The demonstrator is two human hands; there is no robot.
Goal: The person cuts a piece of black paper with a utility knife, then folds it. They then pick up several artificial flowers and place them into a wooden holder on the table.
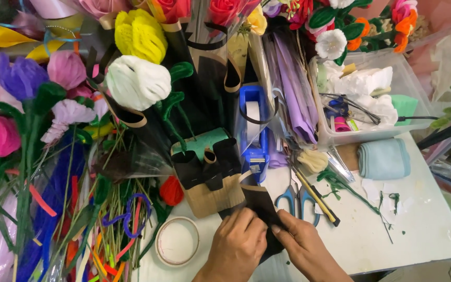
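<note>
Pinching black paper strip (261, 206) between closed fingers of left hand (236, 245) and right hand (304, 245)

i see no labels, signs or screens; only a clear plastic box (335, 137) stands at the table's back.

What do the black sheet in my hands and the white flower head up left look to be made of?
Black sheet: likely thin matte paper; it creases flat between both hands, left hand and right hand. White flower: probably fuzzy chenille stems, judging by ribbed, plush loops.
</note>
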